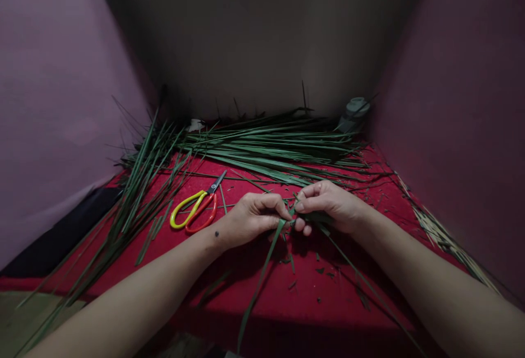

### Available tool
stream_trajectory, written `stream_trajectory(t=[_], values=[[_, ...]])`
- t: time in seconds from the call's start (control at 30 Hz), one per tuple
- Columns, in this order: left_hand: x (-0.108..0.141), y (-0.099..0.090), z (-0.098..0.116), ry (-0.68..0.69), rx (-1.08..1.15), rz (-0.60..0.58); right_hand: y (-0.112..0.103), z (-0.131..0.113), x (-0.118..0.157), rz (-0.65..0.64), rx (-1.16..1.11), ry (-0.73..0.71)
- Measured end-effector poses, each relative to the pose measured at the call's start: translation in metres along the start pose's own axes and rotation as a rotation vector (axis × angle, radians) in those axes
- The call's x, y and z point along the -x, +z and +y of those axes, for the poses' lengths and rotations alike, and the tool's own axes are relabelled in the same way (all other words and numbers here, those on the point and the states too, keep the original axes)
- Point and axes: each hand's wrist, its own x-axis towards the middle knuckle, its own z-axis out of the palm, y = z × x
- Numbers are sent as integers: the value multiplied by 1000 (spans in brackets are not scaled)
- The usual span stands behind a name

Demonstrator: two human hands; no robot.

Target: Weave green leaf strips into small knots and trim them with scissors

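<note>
Over the middle of the red cloth, my left hand (262,215) pinches a small piece of folded green leaf strips (292,213). My right hand (324,205) grips the same piece from the other side, thumb and forefinger pressed together; the two hands nearly touch. One long strip (264,270) hangs from the piece toward the front edge, and another (361,276) trails to the lower right. The fingers hide most of the folded part. Scissors (196,209) with one yellow and one red handle lie left of my left hand, blades pointing away.
Long green leaves (262,147) lie in a pile across the back of the red cloth (246,287). More leaves (143,177) spread down the left side. A lidded container (355,113) stands at the back right. Pale thin sticks (445,235) lie along the right edge, and leaf scraps are scattered around.
</note>
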Motion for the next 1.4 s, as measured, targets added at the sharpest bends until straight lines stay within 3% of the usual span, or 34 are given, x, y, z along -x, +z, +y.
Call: stream_trajectory(t=[0.27,0.33,0.43,0.47,0.5,0.53,0.63,0.67,0.7,0.77,0.83,0.9,1.1,1.4], values=[[2,-7,3,-21,59,-55,-10,-5,0,-5,25,-1],[4,-11,5,-115,87,-202,-17,-5,0,-55,26,28],[11,-23,10,-305,84,-551,-25,-5,0,-130,12,75],[13,-27,13,-347,82,-582,-27,-5,0,-151,10,84],[15,-32,15,-361,82,-521,-28,-4,0,-171,9,93],[16,-35,17,-341,75,-379,-29,-3,-1,-185,7,98],[16,-42,23,-162,38,221,-29,-1,-2,-213,0,95],[16,-42,25,-116,33,372,-28,0,-2,-214,-3,88],[15,-42,25,-93,32,475,-27,0,-2,-209,-3,81],[12,-42,25,-115,0,561,-25,-1,-2,-191,-3,77],[8,-42,23,-200,-139,537,-23,-2,-1,-168,-3,78],[0,-43,18,-276,-385,443,-22,-3,-1,-151,-1,67],[-32,-39,8,-293,-1256,108,-22,-2,-2,-132,16,28],[-47,-22,16,-390,-1619,-80,-20,-1,-4,-57,64,-49]])
